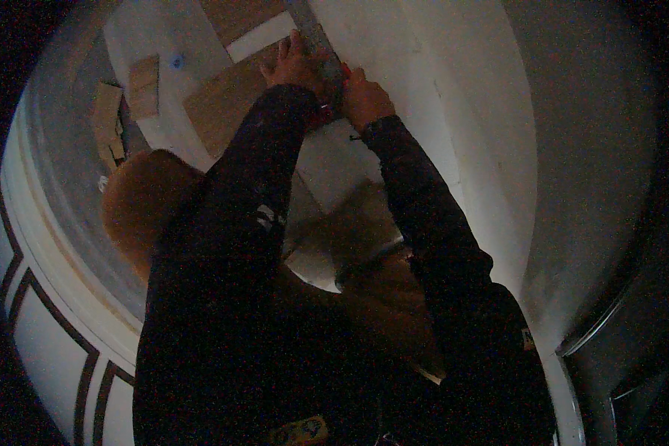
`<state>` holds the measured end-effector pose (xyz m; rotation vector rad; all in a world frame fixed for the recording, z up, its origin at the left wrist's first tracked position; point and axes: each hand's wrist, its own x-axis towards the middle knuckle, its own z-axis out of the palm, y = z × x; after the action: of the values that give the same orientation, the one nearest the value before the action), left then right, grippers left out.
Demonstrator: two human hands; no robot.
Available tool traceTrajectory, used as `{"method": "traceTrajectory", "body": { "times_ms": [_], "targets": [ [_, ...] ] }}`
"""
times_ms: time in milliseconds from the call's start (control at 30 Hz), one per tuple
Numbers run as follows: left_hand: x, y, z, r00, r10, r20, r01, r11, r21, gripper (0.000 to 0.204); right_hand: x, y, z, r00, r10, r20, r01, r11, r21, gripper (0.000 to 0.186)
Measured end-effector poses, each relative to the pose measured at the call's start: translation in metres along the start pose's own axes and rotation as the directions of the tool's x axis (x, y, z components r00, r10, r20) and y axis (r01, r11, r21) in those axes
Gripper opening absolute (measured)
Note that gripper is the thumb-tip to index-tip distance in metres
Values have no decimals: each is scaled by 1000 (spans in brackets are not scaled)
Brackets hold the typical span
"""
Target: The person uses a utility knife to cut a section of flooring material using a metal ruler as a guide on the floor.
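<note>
Both arms, in dark sleeves, reach to the top of the head view, which is dim and grainy. My left hand (296, 68) lies with its fingers spread over a brown wood-look plank (234, 97) and the dark strip beside it. Close to its right, my right hand (366, 100) is closed. A small red piece (346, 70) shows at its fingers; the rest of what it grips is hidden. Between the hands is a dark object with a red part (323, 113), too dark to name.
Another brown plank (239, 16) lies further off, beyond a pale strip (262, 36). Loose brown pieces (143, 88) and bent cardboard (108, 123) lie at left, near a small blue object (177, 61). A pale wall (468, 97) rises at right. My knee (145, 204) is at left.
</note>
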<state>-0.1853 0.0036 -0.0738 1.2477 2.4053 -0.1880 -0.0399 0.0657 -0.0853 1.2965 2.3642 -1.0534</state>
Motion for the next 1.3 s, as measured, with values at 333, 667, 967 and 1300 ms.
{"method": "traceTrajectory", "body": {
  "times_ms": [333,667,967,1300],
  "targets": [
    [3,-12,21,996,31,-83,-29,999,15,77,0,-7,3,1000,-26,-12,27,998,56,34],
    [-10,-22,0,999,36,-15,-37,998,-42,69,-21,-19,-12,968,-238,-86,251,940,229,40],
    [-19,9,18,998,23,-54,-25,999,-32,68,-13,23,-3,992,-127,21,120,970,212,54],
    [-13,11,42,991,72,-117,-90,983,-162,57,-37,39,-10,965,-221,-144,259,896,362,36]
  ]
}}
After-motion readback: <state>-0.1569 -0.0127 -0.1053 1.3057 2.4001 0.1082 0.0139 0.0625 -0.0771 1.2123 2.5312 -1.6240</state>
